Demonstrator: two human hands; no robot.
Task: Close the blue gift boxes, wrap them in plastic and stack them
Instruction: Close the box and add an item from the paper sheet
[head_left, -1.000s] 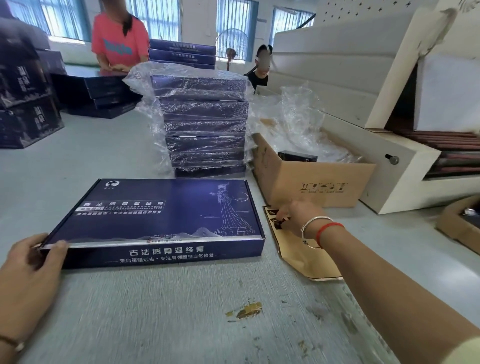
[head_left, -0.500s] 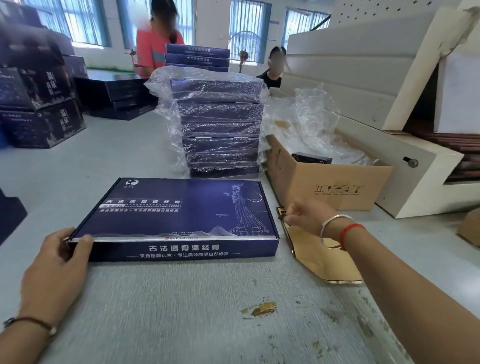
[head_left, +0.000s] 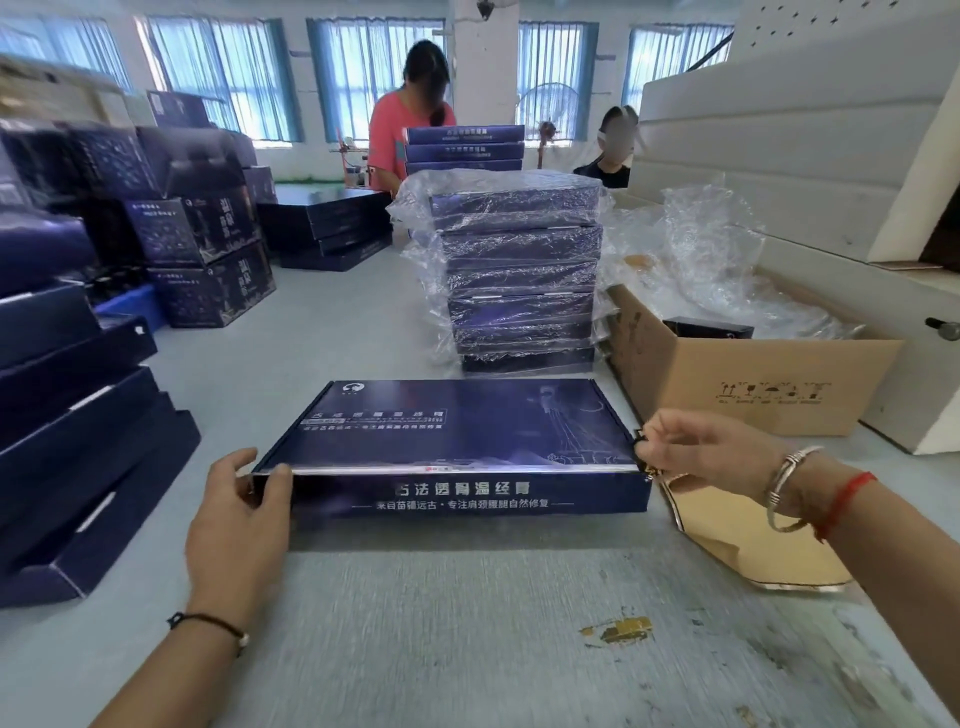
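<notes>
The blue gift box (head_left: 457, 441) lies flat on the grey tabletop (head_left: 441, 623), just in front of the stack of wrapped boxes (head_left: 519, 270), and its lid now looks down, with only a thin pale seam showing along the front edge. A second ago the right hand (head_left: 711, 449) was low beside the box, over the gold card (head_left: 743, 540); it has since come up to the box's right front corner, where its fingertips pinch something small and dark, probably the lid's side tab, though the blur makes that hard to confirm. The left hand (head_left: 241, 512) has shifted little: its grip is clamped on the left front corner, thumb on the lid's edge and fingers curled down the side. With both corners now held, the closing step seems nearly finished, and tucking the flap home is likely what remains. After that comes the plastic; loose film sits in the cardboard carton (head_left: 753, 384) to the right, within reach, and the wrapped stack behind would receive the box.
</notes>
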